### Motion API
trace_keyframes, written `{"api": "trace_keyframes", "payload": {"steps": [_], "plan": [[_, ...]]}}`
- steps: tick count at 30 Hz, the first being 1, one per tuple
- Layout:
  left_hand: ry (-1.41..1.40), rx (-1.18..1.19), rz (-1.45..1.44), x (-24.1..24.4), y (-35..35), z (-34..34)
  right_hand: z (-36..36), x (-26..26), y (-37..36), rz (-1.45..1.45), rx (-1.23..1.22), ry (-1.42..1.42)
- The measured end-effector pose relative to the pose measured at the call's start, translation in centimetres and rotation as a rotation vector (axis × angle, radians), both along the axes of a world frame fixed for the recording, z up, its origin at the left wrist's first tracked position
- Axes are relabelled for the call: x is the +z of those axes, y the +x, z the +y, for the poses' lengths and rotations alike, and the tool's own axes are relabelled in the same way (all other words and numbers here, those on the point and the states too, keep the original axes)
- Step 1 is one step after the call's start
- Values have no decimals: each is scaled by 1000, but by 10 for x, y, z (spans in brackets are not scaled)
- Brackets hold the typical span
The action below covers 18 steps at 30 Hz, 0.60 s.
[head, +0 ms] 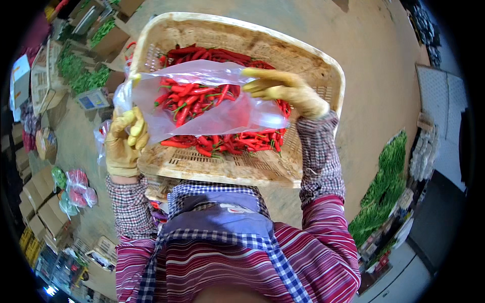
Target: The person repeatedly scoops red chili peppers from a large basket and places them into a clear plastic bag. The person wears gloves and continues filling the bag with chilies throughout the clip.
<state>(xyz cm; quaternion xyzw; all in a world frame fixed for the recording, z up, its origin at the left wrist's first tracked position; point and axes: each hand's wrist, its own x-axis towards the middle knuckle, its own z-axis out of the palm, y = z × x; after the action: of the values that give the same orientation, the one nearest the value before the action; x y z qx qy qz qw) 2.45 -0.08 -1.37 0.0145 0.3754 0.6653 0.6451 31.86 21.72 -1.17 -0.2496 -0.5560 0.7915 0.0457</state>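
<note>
A clear plastic bag (227,121) lies with its mouth spread over the red chili peppers (242,142) in a worn, pale plastic crate (212,174). Red chilies with green stems show through and inside the bag's opening. My left hand (127,140), in a yellow rubber glove, has curled fingers gripping the bag's left edge outside the crate wall. My right hand (286,89), gloved alike and slightly blurred, is at the bag's upper right edge, fingers pointing left; whether it grips the plastic cannot be told.
Cardboard boxes (110,41) with leafy greens and a small scale (93,99) stand at the upper left. Filled plastic bags (77,185) and flattened-looking cartons (45,208) are at the lower left. Long green vegetables (382,189) lie on the floor to the right.
</note>
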Motion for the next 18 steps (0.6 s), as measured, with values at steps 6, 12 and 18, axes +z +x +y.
{"api": "trace_keyframes", "payload": {"steps": [6, 12, 18], "plan": [[-73, -5, 96, -4, 2, -1, -42, -171, 166, -800, -638, -284], [-226, 143, 233, -3, -3, -23, -138, -324, 132, -878, -722, -312], [-201, -48, 268, 1, 21, -10, -105, -284, 52, -1070, -978, -354]]}}
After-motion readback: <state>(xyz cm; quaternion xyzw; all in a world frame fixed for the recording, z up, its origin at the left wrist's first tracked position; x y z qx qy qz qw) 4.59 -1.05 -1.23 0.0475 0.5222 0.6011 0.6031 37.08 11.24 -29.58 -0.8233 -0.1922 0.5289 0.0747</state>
